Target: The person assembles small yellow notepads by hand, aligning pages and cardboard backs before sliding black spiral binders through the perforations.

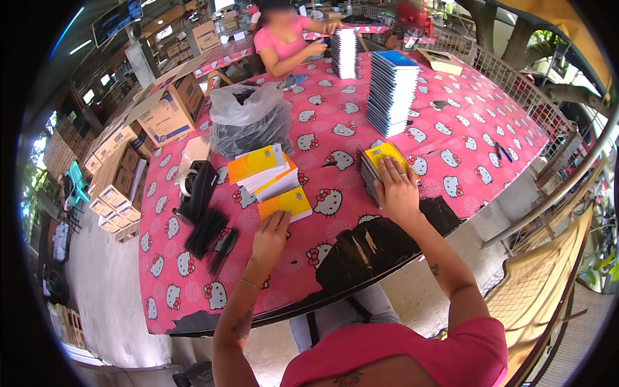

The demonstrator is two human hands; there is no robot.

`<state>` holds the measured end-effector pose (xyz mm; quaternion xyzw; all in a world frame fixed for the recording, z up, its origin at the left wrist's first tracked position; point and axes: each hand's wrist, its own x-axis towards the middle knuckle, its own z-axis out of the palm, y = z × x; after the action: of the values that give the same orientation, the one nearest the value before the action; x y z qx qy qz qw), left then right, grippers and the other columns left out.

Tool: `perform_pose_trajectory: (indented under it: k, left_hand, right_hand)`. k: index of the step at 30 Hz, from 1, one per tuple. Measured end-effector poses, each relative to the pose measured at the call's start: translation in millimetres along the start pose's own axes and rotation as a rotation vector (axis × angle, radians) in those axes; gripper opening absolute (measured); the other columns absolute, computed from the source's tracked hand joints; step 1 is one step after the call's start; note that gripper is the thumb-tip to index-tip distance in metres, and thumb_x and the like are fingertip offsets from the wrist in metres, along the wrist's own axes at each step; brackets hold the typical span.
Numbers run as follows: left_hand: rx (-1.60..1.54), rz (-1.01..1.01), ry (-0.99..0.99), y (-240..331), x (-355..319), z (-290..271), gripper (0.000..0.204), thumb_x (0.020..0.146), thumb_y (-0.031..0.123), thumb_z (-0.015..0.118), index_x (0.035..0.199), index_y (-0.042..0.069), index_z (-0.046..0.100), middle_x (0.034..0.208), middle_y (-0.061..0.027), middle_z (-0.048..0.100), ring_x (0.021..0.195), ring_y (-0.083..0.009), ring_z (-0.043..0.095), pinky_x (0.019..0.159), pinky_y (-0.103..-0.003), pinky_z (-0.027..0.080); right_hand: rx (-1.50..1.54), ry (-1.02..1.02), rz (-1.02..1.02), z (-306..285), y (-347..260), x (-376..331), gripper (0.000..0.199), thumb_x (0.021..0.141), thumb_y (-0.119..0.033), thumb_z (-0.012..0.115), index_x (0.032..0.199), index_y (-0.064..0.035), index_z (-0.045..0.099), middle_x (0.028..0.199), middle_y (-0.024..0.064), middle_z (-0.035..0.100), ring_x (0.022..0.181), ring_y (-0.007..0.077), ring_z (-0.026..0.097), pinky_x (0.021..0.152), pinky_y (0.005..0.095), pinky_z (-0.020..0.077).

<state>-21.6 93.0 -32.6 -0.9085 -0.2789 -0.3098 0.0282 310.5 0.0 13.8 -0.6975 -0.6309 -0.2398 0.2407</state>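
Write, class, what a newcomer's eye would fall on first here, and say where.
Probably the bright pink tablecloth, filling the middle of the view. Next, perhaps, the tall blue-topped notebook stack right of centre, and the yellow-topped pile nearer, under the right hand. The left hand touches one of the spread yellow-orange booklets, left of centre.

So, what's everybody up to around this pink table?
One person's left fingers touch an orange-and-yellow booklet beside more such booklets, while the right fingers lie on a yellow-topped stack of spiral notebooks. A taller blue-topped stack stands farther back. Across the table, a co-worker in pink has a hand at another tall stack. Black coils lie to the left.
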Motion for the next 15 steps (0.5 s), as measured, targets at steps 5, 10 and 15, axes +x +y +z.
perform_pose_trajectory:
  k: [5, 10, 15]
  left_hand:
    - [0.041, 0.007, 0.025, -4.7, -1.9, -11.9, 0.042, 0.074, -0.001, 0.063, 0.116, -0.002, 0.061, 0.11, -0.0161, 0.064, 0.102, -0.0321, 0.062, 0.089, -0.041, 0.053]
    - [0.097, -0.013, 0.005, 48.2, 4.7, -45.8, 0.042, 0.076, 0.005, 0.063, 0.118, 0.0, 0.061, 0.114, -0.0158, 0.062, 0.105, -0.0312, 0.06, 0.093, -0.045, 0.048]
    - [-0.066, -0.039, 0.196, 60.1, -12.6, -37.9, 0.029, 0.081, 0.003, 0.06, 0.111, 0.004, 0.062, 0.105, -0.0138, 0.063, 0.097, -0.0336, 0.058, 0.085, -0.05, 0.045]
  right_hand:
    - [-0.04, 0.023, -0.015, -17.0, -22.7, 8.3, 0.06, 0.094, -0.036, 0.059, 0.141, -0.0007, 0.048, 0.15, 0.0211, 0.042, 0.14, 0.0355, 0.039, 0.113, 0.055, 0.0294]
    - [0.924, -0.143, -0.037, -24.0, -82.9, -24.8, 0.062, 0.083, -0.017, 0.077, 0.137, -0.0044, 0.051, 0.136, 0.0188, 0.053, 0.126, 0.0331, 0.051, 0.105, 0.0433, 0.0408]
    - [1.305, -0.463, 0.215, 39.4, -107.8, -82.5, 0.048, 0.084, -0.003, 0.074, 0.129, -0.0042, 0.057, 0.116, 0.0102, 0.065, 0.103, 0.0173, 0.063, 0.088, 0.0301, 0.0501]
